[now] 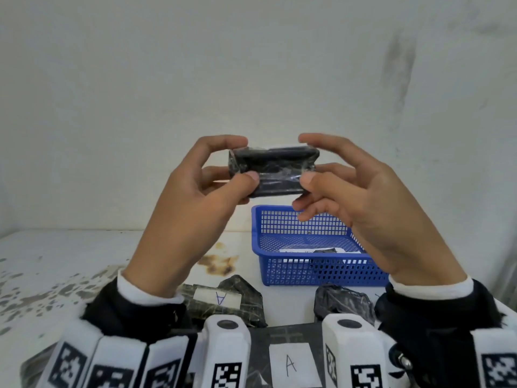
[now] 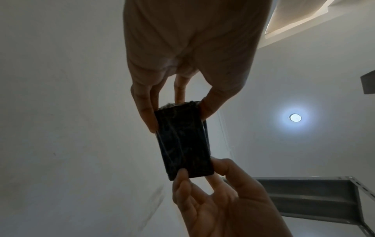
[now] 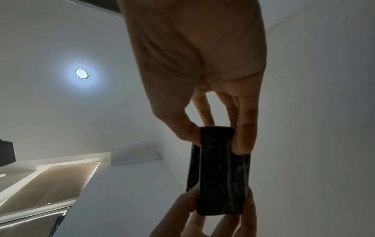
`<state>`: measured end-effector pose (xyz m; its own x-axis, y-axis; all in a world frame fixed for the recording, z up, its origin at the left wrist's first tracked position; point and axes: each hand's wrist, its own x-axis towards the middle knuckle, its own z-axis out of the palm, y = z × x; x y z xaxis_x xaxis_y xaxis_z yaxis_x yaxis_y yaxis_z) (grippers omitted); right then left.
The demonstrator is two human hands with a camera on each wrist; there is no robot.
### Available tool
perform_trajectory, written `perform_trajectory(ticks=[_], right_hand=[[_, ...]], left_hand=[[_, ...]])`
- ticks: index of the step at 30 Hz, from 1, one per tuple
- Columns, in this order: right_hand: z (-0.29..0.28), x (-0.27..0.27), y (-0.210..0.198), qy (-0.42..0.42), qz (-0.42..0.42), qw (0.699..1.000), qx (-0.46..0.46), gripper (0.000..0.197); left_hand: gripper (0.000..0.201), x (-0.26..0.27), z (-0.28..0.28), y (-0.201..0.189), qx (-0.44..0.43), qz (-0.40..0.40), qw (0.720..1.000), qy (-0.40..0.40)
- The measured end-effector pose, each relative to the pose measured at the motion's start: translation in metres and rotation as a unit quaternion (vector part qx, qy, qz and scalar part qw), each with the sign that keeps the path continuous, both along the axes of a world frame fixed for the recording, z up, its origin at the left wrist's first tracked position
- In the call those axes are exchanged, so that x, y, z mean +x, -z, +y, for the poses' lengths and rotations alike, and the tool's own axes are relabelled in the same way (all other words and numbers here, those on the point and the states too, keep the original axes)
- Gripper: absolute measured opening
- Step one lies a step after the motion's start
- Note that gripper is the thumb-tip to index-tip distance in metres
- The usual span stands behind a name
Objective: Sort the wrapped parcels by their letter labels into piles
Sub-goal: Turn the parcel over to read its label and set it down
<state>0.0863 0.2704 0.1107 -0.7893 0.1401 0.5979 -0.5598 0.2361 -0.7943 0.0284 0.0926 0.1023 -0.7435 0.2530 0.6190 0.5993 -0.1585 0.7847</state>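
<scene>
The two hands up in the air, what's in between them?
A black wrapped parcel. The left hand pinches one end and the right hand pinches the other. All three views show it.

A small black parcel [image 1: 272, 170] wrapped in shiny plastic is being held up in the air, lying sideways, above the blue basket [image 1: 307, 271]. A bit of white is showing along its top edge, but no letter can be read. Two black parcels [image 1: 223, 299] with white labels saying A are lying on the table near the front, one [image 1: 291, 362] closer than the other. Another dark parcel [image 1: 342, 302] is sitting just in front of the basket. One more parcel [image 1: 324, 251] is lying inside the basket.
</scene>
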Motion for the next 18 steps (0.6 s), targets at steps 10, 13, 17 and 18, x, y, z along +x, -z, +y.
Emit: perform_trajectory(ticks=[10,13,17,18], right_hand=[[-0.0017,0.0028,0.0003,0.032,0.005,0.998,0.055,0.029],[-0.0006,0.0024,0.0009,0.051,0.008,0.997,0.063,0.026],[-0.0008,0.0031,0.0003,0.037,0.016,0.998,0.055,0.027],[-0.0008,0.0034,-0.0002,0.025,0.014,0.998,0.051,0.028]], left_hand=[[0.031,0.0017,0.0012,0.0004,-0.016,0.014,0.999,-0.027],[0.043,0.0032,0.0034,-0.0001,-0.026,0.012,0.999,-0.027],[0.055,0.0039,0.0057,-0.0002,-0.017,0.010,0.999,-0.042],[0.053,0.0040,0.0055,-0.0002,-0.017,0.011,0.999,-0.047]])
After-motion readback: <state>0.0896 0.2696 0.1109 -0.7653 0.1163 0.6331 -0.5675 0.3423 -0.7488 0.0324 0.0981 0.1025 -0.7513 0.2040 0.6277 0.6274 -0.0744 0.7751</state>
